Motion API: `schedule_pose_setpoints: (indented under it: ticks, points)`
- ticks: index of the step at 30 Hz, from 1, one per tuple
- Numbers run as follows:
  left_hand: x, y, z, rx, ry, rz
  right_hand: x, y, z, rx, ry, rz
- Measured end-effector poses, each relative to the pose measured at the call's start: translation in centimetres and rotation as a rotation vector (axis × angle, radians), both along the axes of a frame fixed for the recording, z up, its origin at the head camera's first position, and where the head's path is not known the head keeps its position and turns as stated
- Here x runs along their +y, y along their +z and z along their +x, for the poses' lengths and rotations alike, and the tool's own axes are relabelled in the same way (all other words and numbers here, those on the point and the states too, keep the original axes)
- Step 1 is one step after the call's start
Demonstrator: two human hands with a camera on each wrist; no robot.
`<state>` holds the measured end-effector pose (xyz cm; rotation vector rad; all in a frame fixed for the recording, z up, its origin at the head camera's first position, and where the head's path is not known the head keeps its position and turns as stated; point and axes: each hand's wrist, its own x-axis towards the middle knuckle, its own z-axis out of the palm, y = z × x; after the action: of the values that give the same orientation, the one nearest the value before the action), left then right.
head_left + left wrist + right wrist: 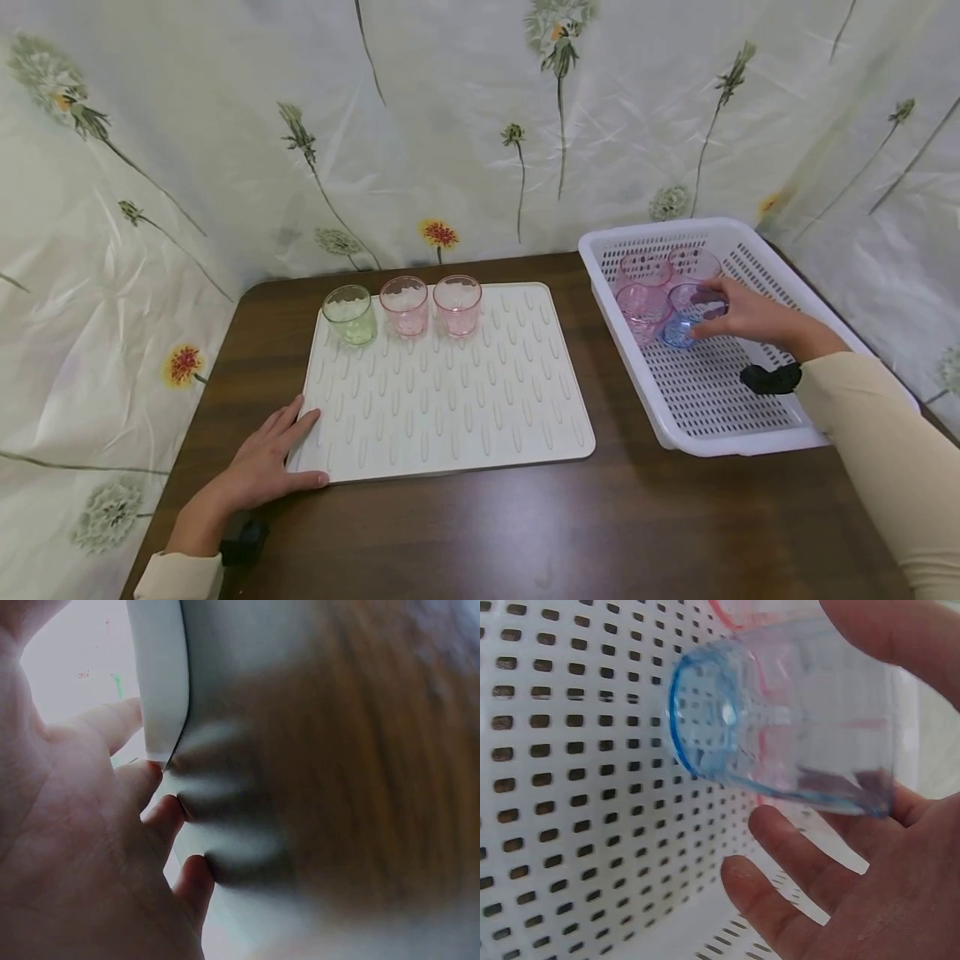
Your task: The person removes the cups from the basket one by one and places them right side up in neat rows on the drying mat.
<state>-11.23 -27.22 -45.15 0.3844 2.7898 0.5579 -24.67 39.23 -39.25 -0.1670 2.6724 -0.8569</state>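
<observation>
My right hand (757, 317) holds a clear blue glass (679, 328) by its rim, thumb on one side and fingers on the other. This glass is inside the white plastic basket (652, 408), and in the right wrist view its blue base (705, 716) is close to the perforated floor. Three pink glasses (643, 312) stand beside it. With fingers spread, my left hand (258, 467) rests at the left edge of a white drying mat (450, 417). Along the mat's back edge stand a green glass (351, 317) and two pink glasses (457, 307).
The basket's raised rim (618, 342) surrounds the glasses at the right of the dark wooden table (465, 533). A flower-printed curtain (465, 142) hangs behind the table and down both sides.
</observation>
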Motion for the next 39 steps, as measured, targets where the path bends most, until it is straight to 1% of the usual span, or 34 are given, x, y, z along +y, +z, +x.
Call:
schedule_pose_setpoints:
  ticks: [5, 11, 19, 26, 35, 39]
  points:
    - [-0.1, 0.0, 0.2, 0.004, 0.004, -0.001, -0.1, -0.2, -0.1, -0.031, -0.011, -0.020]
    - [-0.2, 0.0, 0.2, 0.007, 0.006, -0.001, 0.2, -0.5, -0.4, -0.042, -0.003, -0.053]
    - [-0.2, 0.1, 0.1, 0.007, 0.002, 0.003, 0.4, -0.7, -0.4, -0.052, -0.003, -0.063]
    - [-0.1, 0.1, 0.0, -0.008, 0.001, 0.007, 0.3, 0.0, 0.2, -0.051, 0.017, -0.027]
    - [-0.2, 0.0, -0.1, -0.021, 0.008, 0.008, 0.4, 0.7, 0.3, -0.058, -0.008, -0.002]
    - [-0.1, 0.0, -0.1, -0.036, 0.020, 0.015, 0.6, 1.1, 0.4, -0.041, -0.014, -0.003]
